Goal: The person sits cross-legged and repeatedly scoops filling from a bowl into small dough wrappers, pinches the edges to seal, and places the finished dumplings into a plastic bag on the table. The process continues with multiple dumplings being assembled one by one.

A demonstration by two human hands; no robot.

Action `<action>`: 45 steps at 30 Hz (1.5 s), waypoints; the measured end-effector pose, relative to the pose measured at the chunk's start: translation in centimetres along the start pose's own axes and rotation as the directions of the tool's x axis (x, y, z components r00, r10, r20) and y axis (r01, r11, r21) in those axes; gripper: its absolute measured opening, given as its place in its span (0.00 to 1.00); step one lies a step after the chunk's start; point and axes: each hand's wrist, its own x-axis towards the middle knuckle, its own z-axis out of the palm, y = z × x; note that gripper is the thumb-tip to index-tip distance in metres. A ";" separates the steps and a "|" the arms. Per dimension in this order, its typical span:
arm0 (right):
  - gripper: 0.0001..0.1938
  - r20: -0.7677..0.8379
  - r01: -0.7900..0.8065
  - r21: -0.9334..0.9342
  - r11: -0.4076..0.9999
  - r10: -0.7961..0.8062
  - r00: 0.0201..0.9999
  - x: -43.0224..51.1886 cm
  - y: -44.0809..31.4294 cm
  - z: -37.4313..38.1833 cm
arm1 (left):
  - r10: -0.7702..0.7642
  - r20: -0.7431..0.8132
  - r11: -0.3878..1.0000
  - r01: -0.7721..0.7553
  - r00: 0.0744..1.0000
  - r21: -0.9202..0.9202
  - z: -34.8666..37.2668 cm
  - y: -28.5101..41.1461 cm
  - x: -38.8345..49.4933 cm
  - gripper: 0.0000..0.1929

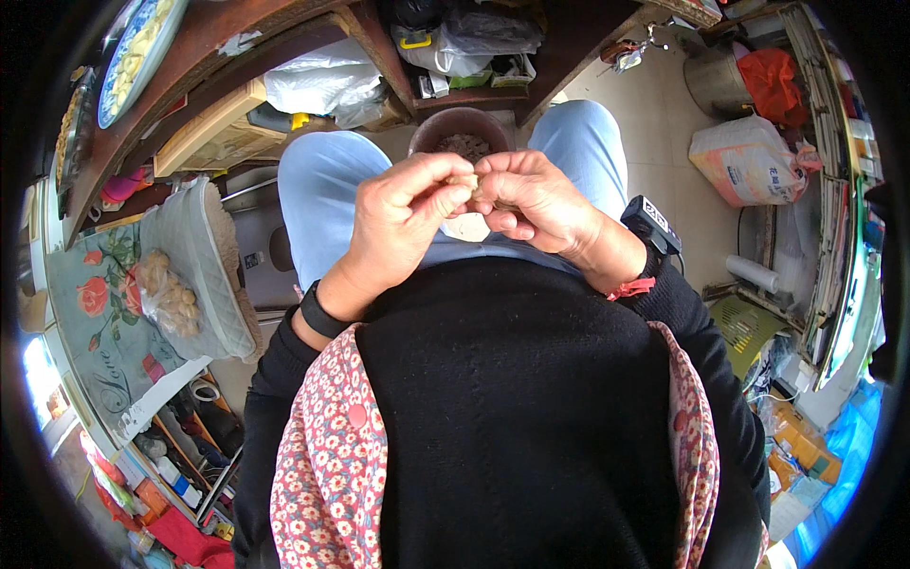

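Note:
My left hand point(394, 217) and my right hand point(544, 203) meet fingertip to fingertip in front of my lap. Pinched between them is a small pale piece point(470, 181), perhaps a garlic clove, partly hidden by the fingers. The curled fingers of my right hand may cover something more; I cannot tell. Just beyond the hands, between my knees, stands a reddish-brown bin point(431, 131) with dry brownish scraps point(463, 145) in it. Below the fingers a cream-coloured object point(467, 227) shows, mostly hidden.
A blue-and-white plate point(108, 107) of pale pieces sits on the wooden table point(213, 53) at upper left. Below it, a clear bag of round brownish things point(170, 291) lies on a padded surface. A metal pot point(714, 82) and a printed sack point(746, 160) stand to the right.

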 end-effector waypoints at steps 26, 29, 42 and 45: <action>0.07 -0.078 0.081 -0.077 0.994 -0.087 0.993 0.2 -0.4 0.2 | 0.248 -0.049 0.946 -0.231 0.967 0.229 -0.2 0.0 0.4 0.08; 0.06 -0.080 0.052 -0.061 0.997 -0.057 0.995 0.0 -0.6 0.2 | 0.239 -0.055 0.943 -0.219 0.969 0.251 -0.4 0.3 0.3 0.07; 0.04 0.039 -0.031 -0.050 0.998 0.033 0.999 -0.4 -0.9 0.0 | 0.437 0.095 0.749 -0.420 0.894 0.513 -0.3 1.1 -0.1 0.08; 0.06 0.035 -0.059 -0.059 0.997 0.061 0.998 -0.5 -1.0 0.1 | 0.425 0.059 0.776 -0.398 0.903 0.489 0.1 1.3 -0.5 0.09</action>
